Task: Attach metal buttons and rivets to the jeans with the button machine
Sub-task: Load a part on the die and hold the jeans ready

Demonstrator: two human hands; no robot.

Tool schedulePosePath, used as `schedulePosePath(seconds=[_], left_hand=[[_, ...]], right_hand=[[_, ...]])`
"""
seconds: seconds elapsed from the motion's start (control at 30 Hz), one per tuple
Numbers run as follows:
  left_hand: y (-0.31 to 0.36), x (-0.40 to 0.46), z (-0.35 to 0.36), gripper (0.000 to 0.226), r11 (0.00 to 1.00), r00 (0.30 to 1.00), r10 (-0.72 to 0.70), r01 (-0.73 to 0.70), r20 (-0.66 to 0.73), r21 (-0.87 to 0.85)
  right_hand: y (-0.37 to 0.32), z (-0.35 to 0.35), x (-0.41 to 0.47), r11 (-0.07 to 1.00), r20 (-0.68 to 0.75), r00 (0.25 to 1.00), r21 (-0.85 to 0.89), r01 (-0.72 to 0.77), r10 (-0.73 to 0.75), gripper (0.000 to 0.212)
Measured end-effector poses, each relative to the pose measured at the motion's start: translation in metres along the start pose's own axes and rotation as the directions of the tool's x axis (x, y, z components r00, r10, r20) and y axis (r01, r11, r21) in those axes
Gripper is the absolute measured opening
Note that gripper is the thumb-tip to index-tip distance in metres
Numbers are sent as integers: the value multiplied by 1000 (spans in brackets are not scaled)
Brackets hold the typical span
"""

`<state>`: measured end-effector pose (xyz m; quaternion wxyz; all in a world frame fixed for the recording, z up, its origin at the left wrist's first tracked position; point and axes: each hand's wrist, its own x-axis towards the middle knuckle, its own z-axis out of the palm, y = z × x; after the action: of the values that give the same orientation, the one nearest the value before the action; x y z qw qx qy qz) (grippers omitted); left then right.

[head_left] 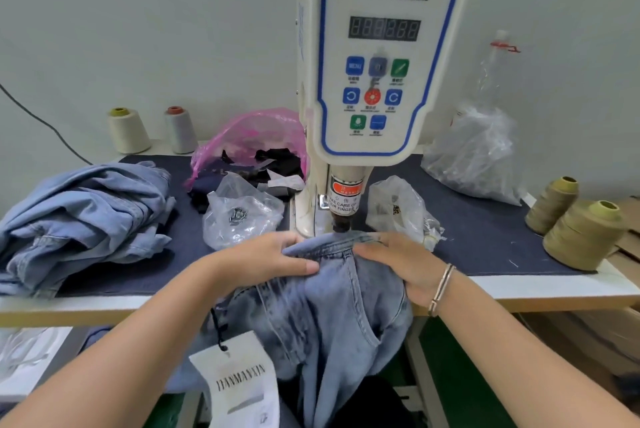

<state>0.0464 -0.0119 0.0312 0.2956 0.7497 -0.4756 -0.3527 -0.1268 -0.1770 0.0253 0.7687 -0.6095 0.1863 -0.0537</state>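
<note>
From the head camera, the jeans (332,292) lay over the table (540,289) edge, waistband pushed up beneath the punch of the button machine (377,57). The left hand (266,259) pinched a fold of waistband between thumb and fingers; the right hand (398,265) pressed the denim with its grip apparently curled round the cloth, though the fingertips were hidden. To do this well, the waistband should lie flat and taut, the mark centred under the punch, fingers kept clear. The panel read "SERVO BUTTON MACHINE"; a sticker (344,201) warned "TAKE CARE OF YOUR FINGER"; the hang tag (239,381) seemed to read "JEANMANXIN".
</note>
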Motion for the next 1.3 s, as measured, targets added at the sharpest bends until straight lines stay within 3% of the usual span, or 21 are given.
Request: schedulePosePath(seconds=[0.1, 0.17, 0.33, 0.47, 0.57, 0.8, 0.93, 1.3], left_hand=[[-14, -1, 15, 45, 998, 1000, -13, 14, 15, -55], [-22, 1, 20, 48, 989, 997, -2, -10, -78, -148], [-18, 15, 3, 24, 951, 960, 37, -119, -277, -284], [-24, 23, 7, 24, 943, 982, -21, -43, -187, -330], [-28, 25, 12, 23, 910, 989, -15, -48, -148, -411], [-30, 25, 13, 29, 841, 994, -20, -40, -105, -540], [-28, 26, 14, 25, 850, 995, -16, -39, -99, -525], [-36, 29, 14, 39, 896, 994, -24, -28, -111, -444]], right_hand=[[12, -5, 4, 997, -14, 997, -10, -81, 81, 19], [14, -9, 6, 998, -25, 998, 19, -61, 62, 18], [-4, -3, 28, 998, -99, 993, -32, 54, -57, 30], [11, -6, 40, 952, -197, 968, -293, 92, -154, 27], [25, -11, 43, 929, -224, 945, -337, 153, -237, 19], [32, -14, 45, 919, -192, 933, -318, 234, -304, 18], [34, -16, 45, 928, -185, 935, -283, 244, -302, 18], [36, -20, 49, 964, -193, 951, -155, 215, -243, 22]])
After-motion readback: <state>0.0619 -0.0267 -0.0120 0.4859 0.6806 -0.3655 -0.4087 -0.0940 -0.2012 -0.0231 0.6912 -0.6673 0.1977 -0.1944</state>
